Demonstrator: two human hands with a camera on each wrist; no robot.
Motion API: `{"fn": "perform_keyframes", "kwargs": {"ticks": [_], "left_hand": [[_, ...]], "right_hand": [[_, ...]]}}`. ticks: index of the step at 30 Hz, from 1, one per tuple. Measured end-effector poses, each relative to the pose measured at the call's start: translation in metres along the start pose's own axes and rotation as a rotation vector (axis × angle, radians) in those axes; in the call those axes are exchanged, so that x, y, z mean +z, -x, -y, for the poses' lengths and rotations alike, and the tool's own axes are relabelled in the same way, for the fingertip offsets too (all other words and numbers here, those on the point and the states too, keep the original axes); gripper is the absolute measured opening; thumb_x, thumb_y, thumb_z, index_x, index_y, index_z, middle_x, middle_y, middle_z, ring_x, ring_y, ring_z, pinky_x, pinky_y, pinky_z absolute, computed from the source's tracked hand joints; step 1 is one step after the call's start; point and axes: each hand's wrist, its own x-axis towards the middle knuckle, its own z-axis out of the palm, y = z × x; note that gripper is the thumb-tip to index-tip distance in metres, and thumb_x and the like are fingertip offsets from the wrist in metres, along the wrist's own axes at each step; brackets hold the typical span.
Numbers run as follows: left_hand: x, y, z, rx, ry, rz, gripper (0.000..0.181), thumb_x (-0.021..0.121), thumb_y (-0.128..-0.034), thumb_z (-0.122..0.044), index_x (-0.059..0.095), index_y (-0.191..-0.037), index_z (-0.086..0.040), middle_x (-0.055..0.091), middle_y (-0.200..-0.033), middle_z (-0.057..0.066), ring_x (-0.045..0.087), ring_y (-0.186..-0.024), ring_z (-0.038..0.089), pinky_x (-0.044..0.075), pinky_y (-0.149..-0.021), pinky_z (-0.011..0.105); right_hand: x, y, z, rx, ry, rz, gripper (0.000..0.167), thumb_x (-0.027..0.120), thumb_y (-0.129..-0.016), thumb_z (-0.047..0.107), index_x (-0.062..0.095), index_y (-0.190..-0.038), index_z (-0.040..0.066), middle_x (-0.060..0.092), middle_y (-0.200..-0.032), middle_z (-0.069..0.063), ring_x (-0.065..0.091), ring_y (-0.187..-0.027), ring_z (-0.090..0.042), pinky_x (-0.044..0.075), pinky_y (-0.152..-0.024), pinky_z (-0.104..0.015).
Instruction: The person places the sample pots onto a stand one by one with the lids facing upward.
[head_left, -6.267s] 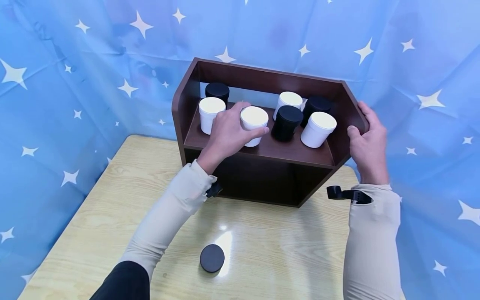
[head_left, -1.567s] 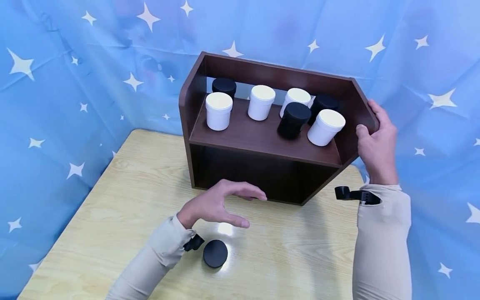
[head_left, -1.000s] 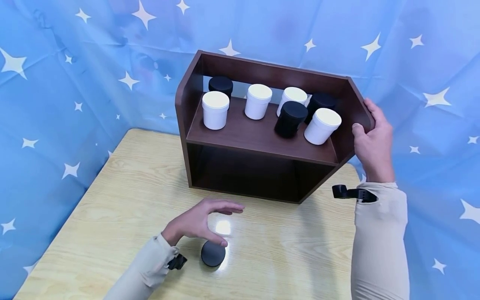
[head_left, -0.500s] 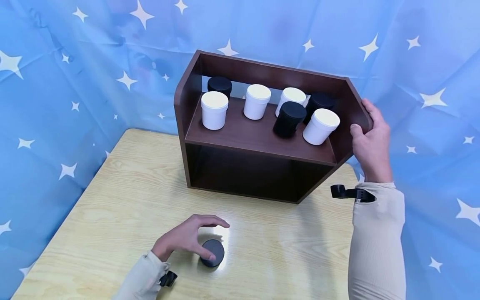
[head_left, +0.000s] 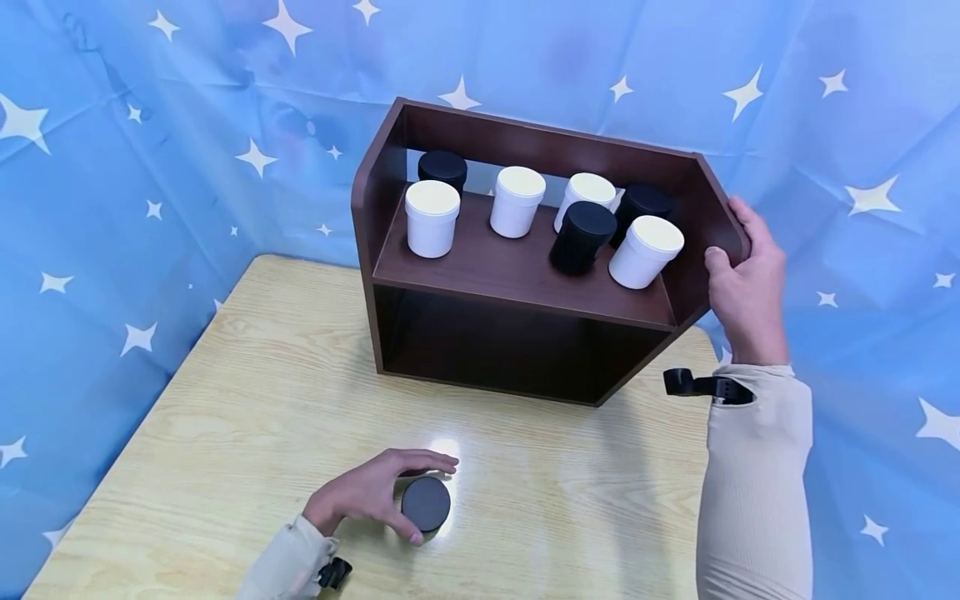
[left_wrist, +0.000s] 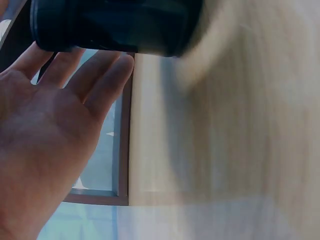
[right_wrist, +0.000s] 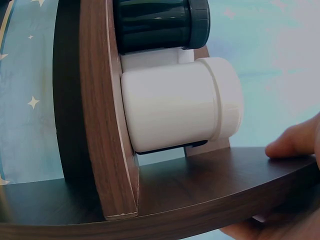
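Observation:
A black lidded jar [head_left: 426, 504] stands on the wooden table, near the front. My left hand [head_left: 367, 492] is low beside it, thumb on the near side and fingers arched past the far side, a narrow gap showing at the fingers. In the left wrist view, extended fingers [left_wrist: 107, 82] lie alongside the dark jar [left_wrist: 120, 25]; contact is unclear. My right hand [head_left: 746, 287] grips the right side panel of a dark brown shelf unit [head_left: 517, 287], its thumb [right_wrist: 295, 142] on the inner face in the right wrist view.
On the upper shelf stand several white jars [head_left: 432, 221] and black jars [head_left: 581, 237], mostly grouped at the right. The shelf unit stands askew at the back of the table [head_left: 247, 400]. A blue star-patterned curtain [head_left: 187, 125] surrounds the table's back and sides.
My left hand has let go of a white jar on the upper shelf, which now stands farther back, and has come down to the black jar. My right hand keeps its grip.

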Motion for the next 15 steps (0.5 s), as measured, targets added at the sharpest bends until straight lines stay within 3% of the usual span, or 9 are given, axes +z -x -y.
{"fn": "perform_keyframes", "kwargs": {"ticks": [4, 10, 15], "left_hand": [[0.003, 0.003, 0.003, -0.02, 0.018, 0.004, 0.079, 0.093, -0.0666, -0.027, 0.06, -0.136, -0.013, 0.063, -0.139, 0.006, 0.058, -0.128, 0.011, 0.046, -0.108, 0.026], [0.009, 0.005, 0.006, -0.065, 0.057, -0.005, 0.07, 0.091, -0.0662, -0.019, 0.064, -0.131, -0.019, 0.066, -0.133, -0.005, 0.058, -0.131, 0.012, 0.044, -0.109, 0.026], [0.011, 0.004, 0.009, -0.053, 0.1, -0.009, 0.07, 0.09, -0.0665, -0.017, 0.063, -0.13, -0.024, 0.068, -0.126, -0.005, 0.062, -0.113, 0.005, 0.047, -0.101, 0.024]], "right_hand": [[0.0, 0.0, 0.001, -0.007, 0.006, -0.002, 0.062, 0.041, -0.098, 0.007, 0.038, -0.153, 0.035, 0.041, -0.157, 0.001, 0.05, -0.123, -0.014, 0.045, -0.087, -0.015], [-0.001, 0.001, 0.001, 0.004, 0.009, 0.015, 0.062, 0.041, -0.099, 0.008, 0.037, -0.153, 0.036, 0.04, -0.159, -0.001, 0.05, -0.124, -0.015, 0.046, -0.086, -0.014], [-0.001, 0.001, 0.002, 0.0, 0.019, 0.005, 0.062, 0.041, -0.099, 0.008, 0.037, -0.153, 0.038, 0.04, -0.159, 0.001, 0.05, -0.124, -0.014, 0.045, -0.087, -0.015]]}}
